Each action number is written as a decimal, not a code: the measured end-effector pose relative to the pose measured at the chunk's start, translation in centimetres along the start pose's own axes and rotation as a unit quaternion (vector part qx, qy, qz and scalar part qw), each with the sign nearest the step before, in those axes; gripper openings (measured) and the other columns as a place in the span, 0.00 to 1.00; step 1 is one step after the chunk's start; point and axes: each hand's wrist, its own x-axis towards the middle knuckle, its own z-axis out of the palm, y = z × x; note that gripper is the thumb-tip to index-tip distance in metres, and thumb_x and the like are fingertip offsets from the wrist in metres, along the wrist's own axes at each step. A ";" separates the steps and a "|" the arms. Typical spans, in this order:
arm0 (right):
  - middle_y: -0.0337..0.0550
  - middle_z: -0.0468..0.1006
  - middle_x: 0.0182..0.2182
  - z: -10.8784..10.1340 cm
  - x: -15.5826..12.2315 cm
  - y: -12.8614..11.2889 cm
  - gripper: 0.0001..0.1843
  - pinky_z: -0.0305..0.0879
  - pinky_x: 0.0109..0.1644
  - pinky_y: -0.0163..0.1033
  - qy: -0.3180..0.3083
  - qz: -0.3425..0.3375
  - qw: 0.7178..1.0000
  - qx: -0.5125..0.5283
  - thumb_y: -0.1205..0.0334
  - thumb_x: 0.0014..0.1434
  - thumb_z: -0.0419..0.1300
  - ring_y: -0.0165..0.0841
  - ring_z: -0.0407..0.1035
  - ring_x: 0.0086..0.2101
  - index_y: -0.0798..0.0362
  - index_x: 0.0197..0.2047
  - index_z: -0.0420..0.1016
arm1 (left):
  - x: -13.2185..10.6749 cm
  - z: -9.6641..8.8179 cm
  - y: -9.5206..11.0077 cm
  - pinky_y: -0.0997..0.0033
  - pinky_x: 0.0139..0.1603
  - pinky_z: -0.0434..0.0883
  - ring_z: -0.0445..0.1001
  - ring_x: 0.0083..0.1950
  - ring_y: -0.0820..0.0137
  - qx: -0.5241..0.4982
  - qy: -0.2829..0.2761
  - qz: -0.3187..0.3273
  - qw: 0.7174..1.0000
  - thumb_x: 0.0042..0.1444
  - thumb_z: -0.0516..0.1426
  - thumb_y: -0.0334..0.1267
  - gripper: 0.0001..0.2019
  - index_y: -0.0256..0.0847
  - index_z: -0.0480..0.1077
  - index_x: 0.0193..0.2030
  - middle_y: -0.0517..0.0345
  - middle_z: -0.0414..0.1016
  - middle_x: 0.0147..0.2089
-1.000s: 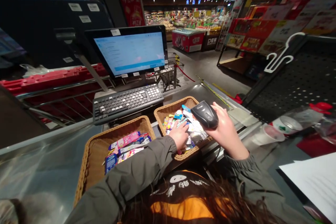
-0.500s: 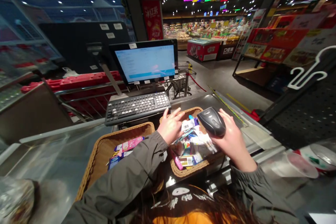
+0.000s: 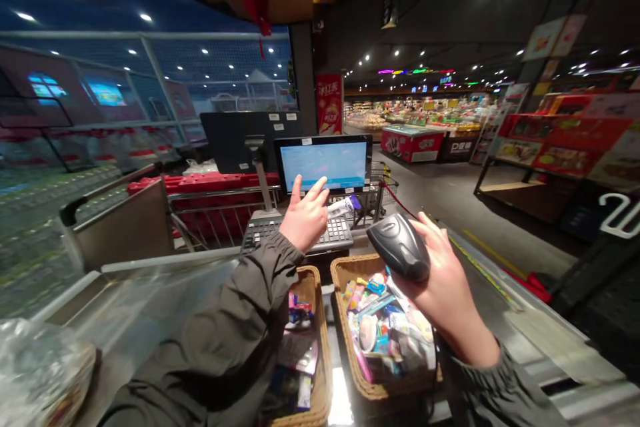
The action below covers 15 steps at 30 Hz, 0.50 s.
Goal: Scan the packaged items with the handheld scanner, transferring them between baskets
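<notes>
My left hand is raised in front of the monitor and over the keyboard. Between its thumb side and fingers it pinches a small white-and-purple packet, partly hidden by the hand. My right hand is wrapped round a black handheld barcode scanner, above the right edge of a wicker basket. Small packaged goods fill that basket, a pink item among them. Below my left sleeve, a second wicker basket holds a few packets and is partly covered by the arm.
A lit monitor stands behind the keyboard, with a second dark screen to its left. Clear plastic bags lie on the metal counter at left. Behind are a shopping cart and red-panelled shelves.
My left hand has lifted out of the right basket with a white-and-purple packet. The scanner stays in my right hand. The view has tilted upward and shifted left.
</notes>
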 end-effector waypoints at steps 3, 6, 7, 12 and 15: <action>0.59 0.69 0.59 0.6 1.8 -2.3 0.23 0.45 0.66 0.75 0.002 -0.011 1.000 -0.002 0.54 0.58 0.60 0.60 0.52 0.66 0.53 0.54 0.70 | 0.2 -0.2 -1.1 0.37 0.72 0.22 0.57 0.73 0.53 0.017 0.027 0.001 0.999 0.59 0.54 0.28 0.10 0.37 0.77 0.31 0.43 0.74 0.60; 0.60 0.68 0.60 1.5 2.7 -4.0 0.24 0.44 0.66 0.76 -0.012 -0.025 1.000 -0.005 0.56 0.57 0.60 0.60 0.49 0.67 0.54 0.55 0.70 | -0.1 -0.1 -2.0 0.38 0.72 0.21 0.55 0.74 0.54 0.026 0.044 0.000 0.999 0.60 0.53 0.28 0.11 0.37 0.77 0.32 0.44 0.74 0.61; 0.60 0.68 0.60 1.8 2.8 -4.4 0.24 0.44 0.66 0.76 -0.018 -0.031 0.999 -0.005 0.57 0.57 0.60 0.60 0.49 0.67 0.54 0.56 0.70 | -0.3 0.0 -2.3 0.38 0.72 0.21 0.55 0.74 0.54 0.028 0.046 -0.002 0.999 0.60 0.53 0.28 0.11 0.37 0.77 0.32 0.45 0.74 0.60; 0.61 0.68 0.60 2.9 2.6 -5.7 0.24 0.43 0.66 0.76 -0.037 -0.051 0.998 0.002 0.60 0.56 0.60 0.59 0.49 0.67 0.57 0.55 0.70 | -1.5 -0.4 -3.6 0.39 0.72 0.20 0.57 0.73 0.55 0.036 0.039 -0.015 0.998 0.58 0.54 0.27 0.11 0.38 0.77 0.32 0.46 0.76 0.58; 0.61 0.69 0.59 3.2 2.4 -6.1 0.24 0.44 0.65 0.77 -0.043 -0.058 0.997 0.005 0.60 0.56 0.60 0.59 0.50 0.67 0.57 0.56 0.70 | -2.1 -0.6 -4.2 0.40 0.72 0.19 0.58 0.72 0.55 0.035 0.027 -0.017 0.999 0.57 0.54 0.27 0.11 0.39 0.78 0.32 0.46 0.76 0.56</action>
